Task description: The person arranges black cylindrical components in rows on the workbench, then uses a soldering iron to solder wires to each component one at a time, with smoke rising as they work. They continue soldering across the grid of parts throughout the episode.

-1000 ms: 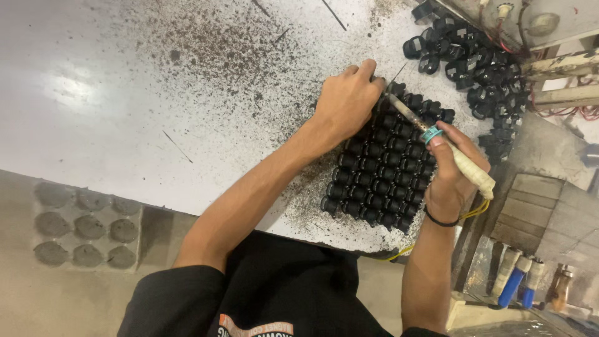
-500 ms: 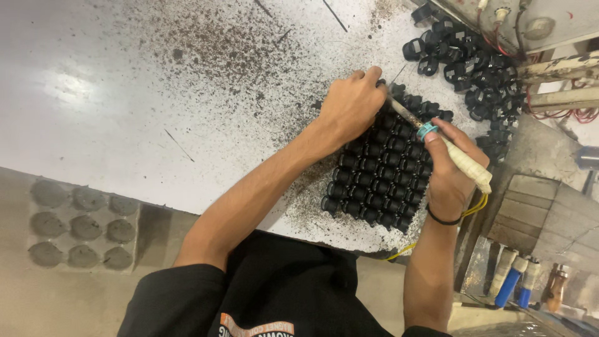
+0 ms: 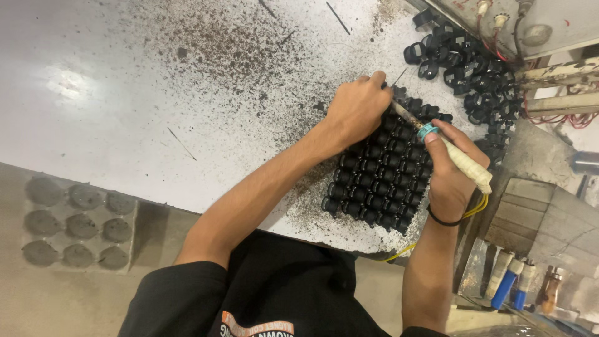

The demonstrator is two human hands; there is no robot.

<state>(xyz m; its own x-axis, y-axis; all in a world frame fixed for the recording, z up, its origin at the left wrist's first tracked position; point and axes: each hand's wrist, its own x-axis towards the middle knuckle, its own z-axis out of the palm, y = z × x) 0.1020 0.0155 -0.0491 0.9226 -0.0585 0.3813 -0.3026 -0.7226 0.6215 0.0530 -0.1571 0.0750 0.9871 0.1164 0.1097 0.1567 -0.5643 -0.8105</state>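
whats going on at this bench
A person leans over a white table speckled with dark bits. The left hand presses on a block of small black parts packed in rows. The right hand holds a taped pen-like tool, tip at the block's far edge. More loose black parts lie beyond.

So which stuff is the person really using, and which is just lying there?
In use:
left hand
right hand
pen-shaped tool with cream wrapped handle
block of small black round parts in rows

Lying about:
loose heap of black parts
grey tray with round hollows
blue-handled tools
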